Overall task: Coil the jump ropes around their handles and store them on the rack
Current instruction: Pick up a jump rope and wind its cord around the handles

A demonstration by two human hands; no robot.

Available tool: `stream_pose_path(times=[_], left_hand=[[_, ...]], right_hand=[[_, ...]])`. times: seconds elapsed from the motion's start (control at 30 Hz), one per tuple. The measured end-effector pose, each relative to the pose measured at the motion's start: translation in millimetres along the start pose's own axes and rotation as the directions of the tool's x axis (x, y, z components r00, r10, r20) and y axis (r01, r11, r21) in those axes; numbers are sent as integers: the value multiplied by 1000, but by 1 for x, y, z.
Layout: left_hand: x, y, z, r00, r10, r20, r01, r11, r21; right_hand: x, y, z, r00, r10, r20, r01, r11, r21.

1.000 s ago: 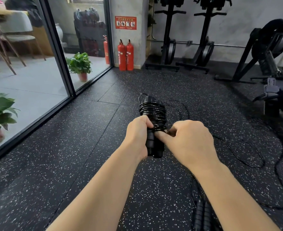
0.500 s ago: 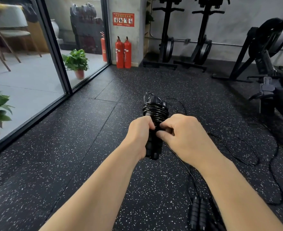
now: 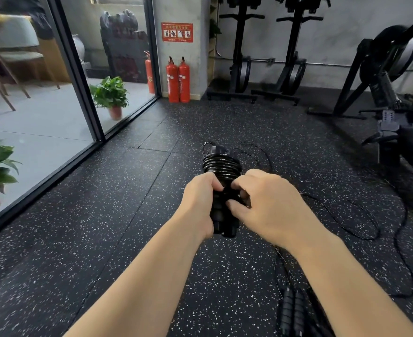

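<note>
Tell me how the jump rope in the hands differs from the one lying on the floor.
The held jump rope has cord coiled tightly round its upper handles; the floor jump rope trails loose cord. The held one is gripped by the left hand and right hand; the floor one lies untouched. Both are black.

Black speckled rubber floor point(image 3: 103, 239) throughout. Two red fire extinguishers point(image 3: 178, 80) upright, touching, against grey pillar beneath red wall sign point(image 3: 177, 32). Potted plant point(image 3: 110, 96) behind glass partition point(image 3: 42, 105); chair point(image 3: 13, 57) further back. Two black equipment stands point(image 3: 239, 49) along rear wall.
</note>
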State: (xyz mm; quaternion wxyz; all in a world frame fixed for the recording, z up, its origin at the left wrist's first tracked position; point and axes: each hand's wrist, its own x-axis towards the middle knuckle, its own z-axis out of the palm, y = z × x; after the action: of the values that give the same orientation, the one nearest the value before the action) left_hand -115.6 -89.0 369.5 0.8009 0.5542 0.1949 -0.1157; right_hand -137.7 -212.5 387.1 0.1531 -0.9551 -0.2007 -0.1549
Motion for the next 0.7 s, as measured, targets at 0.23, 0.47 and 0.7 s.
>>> stream_pose_path(times=[0.23, 0.47, 0.7], left_hand=[[3, 0, 3, 1000, -3, -5, 3, 1000, -9], [3, 1, 6, 1000, 0, -11, 0, 1000, -4], [5, 6, -5, 1000, -14, 4, 14, 1000, 16]], right_hand=[[-2, -4, 12, 991, 30, -133, -35, 999, -41], [-1, -6, 27, 961, -2, -275, -36, 991, -133], [8, 0, 25, 994, 60, -97, -56, 998, 35]])
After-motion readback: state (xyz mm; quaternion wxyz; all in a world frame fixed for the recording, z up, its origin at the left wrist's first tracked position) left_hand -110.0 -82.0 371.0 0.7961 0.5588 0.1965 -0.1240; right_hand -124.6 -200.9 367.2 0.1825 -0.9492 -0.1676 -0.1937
